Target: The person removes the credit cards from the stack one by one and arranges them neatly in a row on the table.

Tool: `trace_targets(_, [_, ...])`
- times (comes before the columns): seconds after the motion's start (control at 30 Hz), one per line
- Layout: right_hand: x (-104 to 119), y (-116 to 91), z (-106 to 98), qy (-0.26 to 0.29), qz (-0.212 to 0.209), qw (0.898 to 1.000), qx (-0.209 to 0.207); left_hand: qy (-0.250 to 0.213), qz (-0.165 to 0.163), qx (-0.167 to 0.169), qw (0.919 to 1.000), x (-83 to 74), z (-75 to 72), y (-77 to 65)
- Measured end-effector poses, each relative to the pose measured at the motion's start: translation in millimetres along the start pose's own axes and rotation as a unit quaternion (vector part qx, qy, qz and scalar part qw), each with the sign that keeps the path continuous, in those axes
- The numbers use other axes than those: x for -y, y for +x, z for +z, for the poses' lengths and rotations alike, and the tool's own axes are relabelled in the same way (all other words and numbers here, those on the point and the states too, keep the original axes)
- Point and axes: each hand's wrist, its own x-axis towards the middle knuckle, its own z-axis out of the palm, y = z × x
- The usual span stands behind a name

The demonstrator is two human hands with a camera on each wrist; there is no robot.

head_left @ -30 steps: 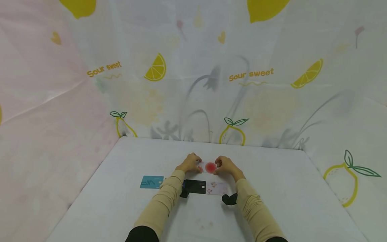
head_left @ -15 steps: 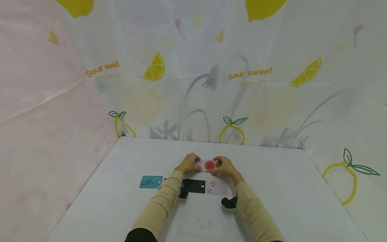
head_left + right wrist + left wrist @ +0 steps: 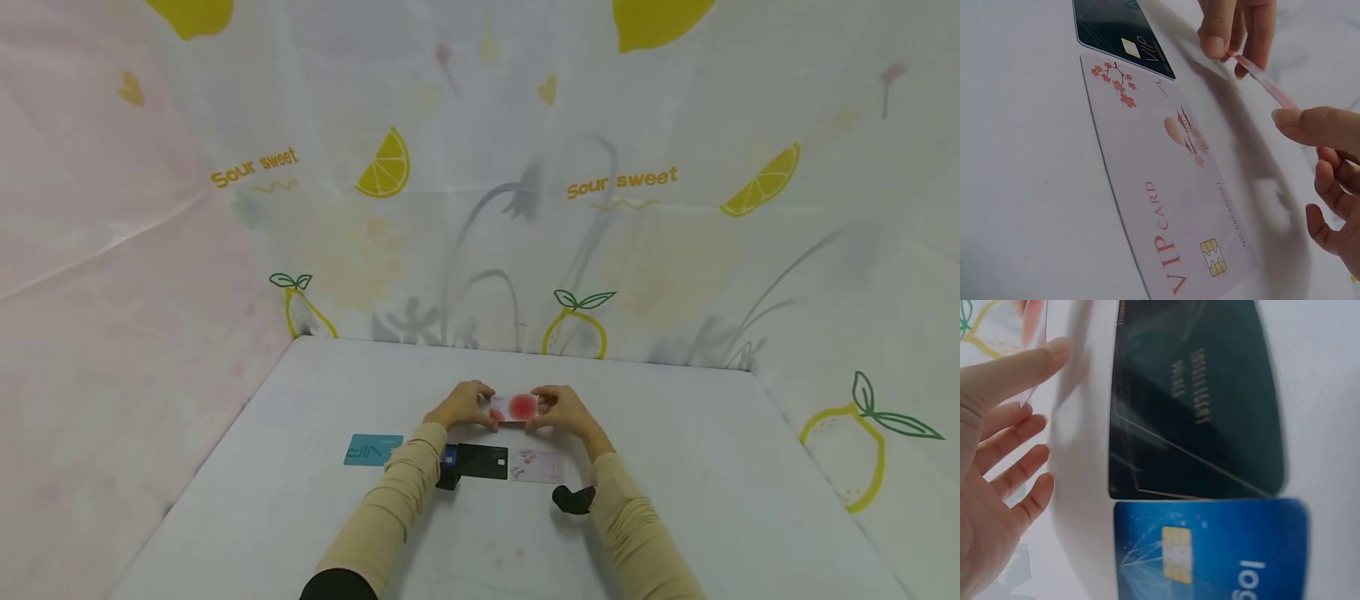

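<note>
Between both hands is a pale card with a red circle (image 3: 522, 407), raised a little off the white table. My left hand (image 3: 459, 405) pinches its left end, and my right hand (image 3: 566, 412) pinches its right end. In the right wrist view the card (image 3: 1270, 85) appears nearly edge-on, with a thumb at either end. Nearer the body lies a row of flat cards: a teal card (image 3: 369, 449), a blue chip card (image 3: 1210, 550), a black card (image 3: 482, 462) and a pink VIP card (image 3: 536, 467). My left sleeve hides part of the row.
A white table (image 3: 675, 467) spreads around the hands. Behind it hangs a lemon-print backdrop (image 3: 480, 250). Dark wrist devices (image 3: 573, 500) sit at the wrists, close to the row of cards.
Both hands have raised the red-circle card slightly and tilted its face up toward the head camera. My left hand has shifted a little left, uncovering some of the blue card.
</note>
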Motion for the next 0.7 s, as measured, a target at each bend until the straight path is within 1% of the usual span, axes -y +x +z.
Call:
trace_targets(0.13, [1, -2, -4, 0.001, -0.019, 1.0, 0.002, 0.0, 0.006, 0.004, 1.0, -6.0, -8.5, -3.7])
trace_targets(0.3, [6, -6, -11, 0.003, -0.035, 0.999, 0.001, -0.002, 0.023, -0.004, 0.9997, -11.4, -16.1, -3.6])
trace_targets(0.37, [8, -8, -13, 0.003, -0.039, 0.999, -0.001, -0.001, 0.033, -0.008, 0.9994, -11.8, -17.3, -3.2])
trace_targets(0.43, [11, -10, -15, 0.003, -0.046, 0.999, -0.001, -0.009, 0.037, -0.009, 0.9992, -12.1, -18.2, -3.5])
trace_targets(0.63, [15, -14, -20, 0.018, -0.056, 0.998, -0.001, -0.051, 0.055, -0.021, 0.997, -10.8, -18.2, -7.6])
trace_targets(0.67, [15, -14, -20, 0.021, -0.055, 0.998, -0.001, -0.05, 0.07, -0.028, 0.9959, -10.8, -18.2, -8.9])
trace_targets(0.7, [15, -15, -21, 0.021, -0.056, 0.998, -0.001, -0.051, 0.075, -0.032, 0.9954, -11.2, -18.1, -10.2])
